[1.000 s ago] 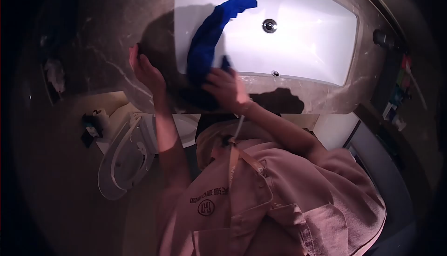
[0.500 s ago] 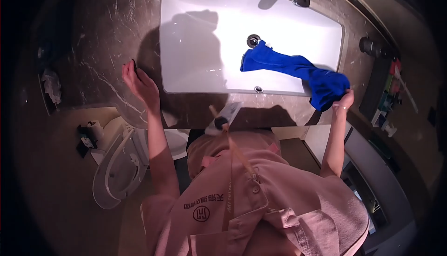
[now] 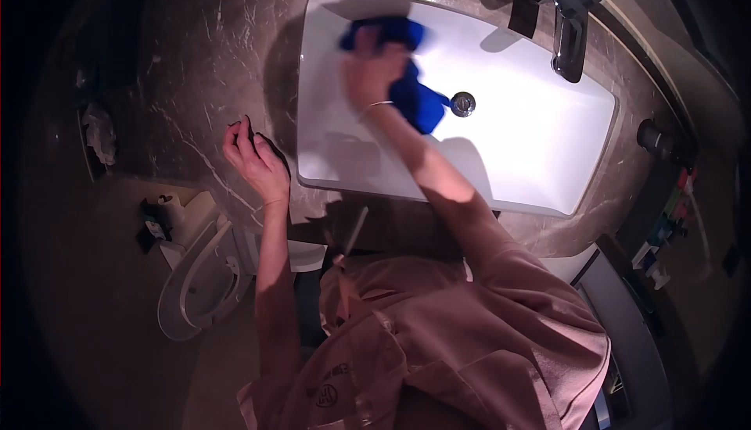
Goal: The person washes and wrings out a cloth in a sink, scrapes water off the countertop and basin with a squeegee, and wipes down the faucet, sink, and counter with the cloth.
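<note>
A blue cloth (image 3: 421, 103) lies bunched in the left half of the white sink (image 3: 540, 152). Blurred by motion, my right hand (image 3: 374, 72) is closed on the cloth near the sink's far left wall. Part of the cloth trails from the hand toward the round drain (image 3: 463, 104). My left hand (image 3: 260, 166) is on the marble counter (image 3: 195, 102), left of the sink, holding nothing, with its fingers loosely apart.
A metal faucet (image 3: 571, 27) stands at the sink's back right. Past the right end of the sink is a dark round container (image 3: 655, 139). Crumpled white material (image 3: 99, 134) sits at the far left. A toilet (image 3: 199, 289) is below the counter on the left.
My right hand has carried the blue cloth from the sink's front right edge across to its far left side. My left hand has shifted slightly. The camera view has also moved.
</note>
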Motion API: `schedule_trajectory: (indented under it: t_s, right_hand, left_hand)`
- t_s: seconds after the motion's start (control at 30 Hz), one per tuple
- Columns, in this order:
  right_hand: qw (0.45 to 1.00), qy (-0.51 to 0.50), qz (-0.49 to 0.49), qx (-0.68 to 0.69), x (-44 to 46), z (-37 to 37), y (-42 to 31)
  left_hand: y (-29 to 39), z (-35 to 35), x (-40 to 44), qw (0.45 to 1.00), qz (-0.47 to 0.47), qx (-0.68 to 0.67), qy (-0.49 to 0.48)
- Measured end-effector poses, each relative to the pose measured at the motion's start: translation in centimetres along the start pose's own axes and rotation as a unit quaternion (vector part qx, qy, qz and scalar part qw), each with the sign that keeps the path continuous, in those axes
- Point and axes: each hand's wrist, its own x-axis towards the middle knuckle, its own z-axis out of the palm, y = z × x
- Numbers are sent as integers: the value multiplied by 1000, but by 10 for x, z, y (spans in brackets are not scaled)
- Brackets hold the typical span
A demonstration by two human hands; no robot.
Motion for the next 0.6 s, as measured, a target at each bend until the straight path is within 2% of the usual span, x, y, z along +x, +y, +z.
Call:
schedule_trajectory:
  t_s: [0.03,0.1,0.17,0.23,0.3,0.33,0.37,0.43,0.47,0.5,0.53,0.57,0.6]
  right_hand:
    - [984,-17,-169,-58,-29,-26,-36]
    - [956,-73,-270,-86,-15,-44,9]
    - [911,-138,-339,-188,-12,-109,74]
    - [906,-173,-242,-301,-25,-177,135]
    - [922,-150,-99,-344,-34,-222,214]
    - [918,-61,-78,-385,-41,-224,232]
    - [905,32,-54,-421,-44,-219,238]
    - [911,108,201,-343,-28,-156,192]
    - [938,101,225,-245,-19,-135,152]
    - [950,133,182,-218,-19,-110,103]
    - [987,78,21,-139,-17,-90,82]
    - [983,109,-144,-33,-23,-53,59]
    - [989,15,-144,10,-41,-37,16]
  left_hand:
    - [-1,-1,-1,1000,-5,-2,-2]
    - [-2,-3,0,1000,1,7,-6]
    - [-3,-3,-1,1000,13,9,-12]
    - [-5,-2,0,1000,24,14,-12]
    - [-3,-1,-1,999,33,20,8]
    - [-4,-1,-1,999,38,26,20]
    - [-6,-2,0,999,39,23,18]
    - [-9,-1,0,999,45,11,14]
    - [-10,-1,0,999,38,10,6]
    - [-13,-1,1,999,39,9,10]
    - [-14,0,2,999,41,4,15]
    - [-12,1,0,999,43,-3,16]
    - [-10,1,-3,999,38,2,11]
